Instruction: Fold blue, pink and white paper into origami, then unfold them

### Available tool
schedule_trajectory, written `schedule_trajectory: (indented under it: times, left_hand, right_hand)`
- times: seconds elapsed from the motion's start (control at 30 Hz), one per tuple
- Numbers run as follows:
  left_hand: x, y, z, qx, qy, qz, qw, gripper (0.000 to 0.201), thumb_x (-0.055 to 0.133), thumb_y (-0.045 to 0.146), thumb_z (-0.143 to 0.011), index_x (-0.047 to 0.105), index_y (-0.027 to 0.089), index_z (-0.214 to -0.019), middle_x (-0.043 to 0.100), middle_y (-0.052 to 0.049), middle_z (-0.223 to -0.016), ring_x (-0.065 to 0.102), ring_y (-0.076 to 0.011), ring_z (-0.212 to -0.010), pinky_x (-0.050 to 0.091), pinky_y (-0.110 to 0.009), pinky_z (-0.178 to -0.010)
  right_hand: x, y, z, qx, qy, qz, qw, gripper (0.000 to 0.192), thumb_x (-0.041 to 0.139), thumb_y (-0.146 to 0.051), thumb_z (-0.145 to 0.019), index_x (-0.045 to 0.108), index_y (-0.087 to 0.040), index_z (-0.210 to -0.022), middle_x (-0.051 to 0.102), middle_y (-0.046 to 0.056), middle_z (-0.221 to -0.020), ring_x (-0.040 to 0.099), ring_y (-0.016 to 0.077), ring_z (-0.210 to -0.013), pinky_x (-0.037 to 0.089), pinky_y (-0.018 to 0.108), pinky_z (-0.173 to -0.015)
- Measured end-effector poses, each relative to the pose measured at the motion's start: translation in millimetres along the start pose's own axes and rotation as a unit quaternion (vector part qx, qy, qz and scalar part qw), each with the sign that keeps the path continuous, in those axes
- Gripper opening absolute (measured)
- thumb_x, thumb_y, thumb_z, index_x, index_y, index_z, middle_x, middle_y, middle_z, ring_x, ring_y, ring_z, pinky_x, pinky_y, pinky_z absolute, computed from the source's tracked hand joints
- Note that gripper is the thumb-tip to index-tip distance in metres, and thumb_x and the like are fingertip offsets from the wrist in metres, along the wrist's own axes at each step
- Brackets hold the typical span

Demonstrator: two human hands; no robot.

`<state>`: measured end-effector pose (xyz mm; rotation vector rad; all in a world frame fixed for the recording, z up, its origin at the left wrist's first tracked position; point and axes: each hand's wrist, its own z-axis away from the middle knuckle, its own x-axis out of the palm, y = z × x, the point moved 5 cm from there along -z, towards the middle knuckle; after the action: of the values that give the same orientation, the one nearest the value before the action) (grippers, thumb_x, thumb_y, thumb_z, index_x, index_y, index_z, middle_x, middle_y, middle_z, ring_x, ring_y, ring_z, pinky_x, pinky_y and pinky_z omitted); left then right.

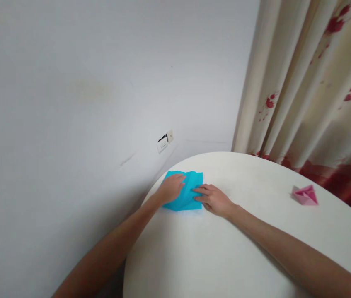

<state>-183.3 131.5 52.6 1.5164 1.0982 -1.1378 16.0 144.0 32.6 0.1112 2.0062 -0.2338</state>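
Observation:
A sheet of bright blue paper (190, 188), partly folded, lies near the far left edge of a round white table (225, 248). My left hand (171, 188) rests flat on the paper's left half, fingers pointing right. My right hand (214, 199) presses its fingertips on the paper's right edge. Neither hand grips the paper; both lie on top of it.
A small pink folded paper figure (305, 195) sits on the table at the right. Behind the table is a white wall with a socket (164, 142). A cream curtain (312, 91) with red flowers hangs at the right.

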Motion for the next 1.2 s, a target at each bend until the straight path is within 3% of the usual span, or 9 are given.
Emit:
schedule_trajectory:
  times: [0.1,0.2,0.27,0.37,0.47,0.57,0.97,1.1,1.2]
  left_hand:
    - [37.5,17.0,4.6,-0.081,-0.059,-0.037,0.994,0.059,0.033,0.052,-0.098,0.035,0.026,-0.151,0.028,-0.012,-0.159,0.024,-0.0427,-0.145,0.025,-0.068,-0.109]
    - [51.0,22.8,11.1,-0.084,-0.032,-0.065,0.994,0.056,0.027,0.050,-0.100,0.031,0.032,-0.152,0.023,-0.009,-0.161,0.016,-0.0414,-0.147,0.016,-0.068,-0.112]
    - [53.1,24.5,7.4,-0.069,-0.029,-0.072,0.995,0.054,0.028,0.050,-0.100,0.031,0.036,-0.152,0.023,-0.007,-0.162,0.015,-0.0411,-0.148,0.016,-0.068,-0.112]
    - [55.1,29.7,-10.5,-0.037,-0.039,-0.066,0.996,0.051,0.026,0.043,-0.101,0.032,0.037,-0.151,0.022,-0.004,-0.162,0.015,-0.0393,-0.148,0.016,-0.068,-0.112]
    - [58.9,36.0,-30.7,0.004,-0.041,-0.049,0.998,0.052,0.023,0.034,-0.101,0.032,0.029,-0.152,0.025,-0.003,-0.161,0.018,-0.0335,-0.149,0.017,-0.063,-0.115]
    - [61.2,34.5,-42.1,0.027,-0.030,-0.022,0.999,0.052,0.020,0.034,-0.102,0.030,0.026,-0.153,0.030,-0.004,-0.159,0.022,-0.0262,-0.149,0.018,-0.054,-0.119]
    - [43.9,-30.0,-62.8,-0.060,-0.054,-0.042,0.996,0.055,0.019,0.046,-0.101,0.029,0.030,-0.153,0.024,-0.005,-0.162,0.019,-0.0315,-0.149,0.017,-0.062,-0.115]
    - [28.4,-18.9,-65.6,-0.063,-0.032,-0.050,0.996,0.052,0.028,0.036,-0.100,0.038,0.023,-0.149,0.032,-0.014,-0.158,0.021,-0.0353,-0.147,0.013,-0.066,-0.114]
    - [31.5,14.6,-52.6,-0.027,-0.008,-0.045,0.999,0.052,0.029,0.024,-0.099,0.035,0.015,-0.150,0.029,-0.015,-0.159,0.020,-0.0290,-0.149,0.014,-0.052,-0.119]
  right_hand:
    - [-7.2,-12.6,10.1,-0.030,-0.029,-0.041,0.998,0.031,0.049,-0.020,-0.092,0.071,-0.026,-0.114,0.059,0.005,-0.138,0.050,0.0254,-0.126,0.040,0.043,-0.102]
    - [-11.8,-18.9,11.2,-0.037,-0.057,-0.113,0.991,0.024,0.053,-0.031,-0.093,0.074,-0.025,-0.103,0.065,0.005,-0.130,0.056,0.0227,-0.121,0.040,0.039,-0.105]
    - [-9.6,-14.5,1.4,0.031,-0.050,-0.137,0.989,0.035,0.043,-0.033,-0.098,0.075,-0.023,-0.090,0.073,0.005,-0.112,0.062,0.0194,-0.110,0.043,0.034,-0.101]
    - [-1.3,0.9,-15.2,0.236,0.052,-0.078,0.967,0.040,0.034,-0.023,-0.098,0.065,-0.015,-0.121,0.066,0.012,-0.127,0.056,0.0216,-0.122,0.039,0.036,-0.107]
    - [25.8,-0.1,-22.8,0.322,-0.002,-0.015,0.947,0.054,0.033,-0.021,-0.096,0.040,0.003,-0.144,0.037,0.025,-0.152,0.033,0.0308,-0.143,0.024,0.047,-0.117]
    - [41.4,-4.1,-16.2,0.357,-0.052,0.022,0.932,0.067,0.032,-0.040,-0.098,0.032,0.004,-0.149,0.024,0.027,-0.156,0.018,0.0366,-0.148,0.009,0.056,-0.118]
    - [30.1,-24.9,16.4,0.347,-0.102,-0.012,0.932,0.058,0.026,-0.049,-0.100,0.028,-0.030,-0.154,0.009,0.012,-0.164,0.003,0.0344,-0.150,0.004,0.062,-0.115]
    - [32.4,-29.4,22.9,0.341,-0.090,-0.001,0.936,0.056,0.025,-0.049,-0.100,0.029,-0.032,-0.153,0.010,0.013,-0.164,0.004,0.0347,-0.150,0.004,0.063,-0.115]
    - [32.8,-29.3,23.4,0.341,-0.084,0.003,0.936,0.056,0.025,-0.049,-0.100,0.030,-0.032,-0.153,0.011,0.014,-0.163,0.005,0.0351,-0.150,0.005,0.063,-0.114]
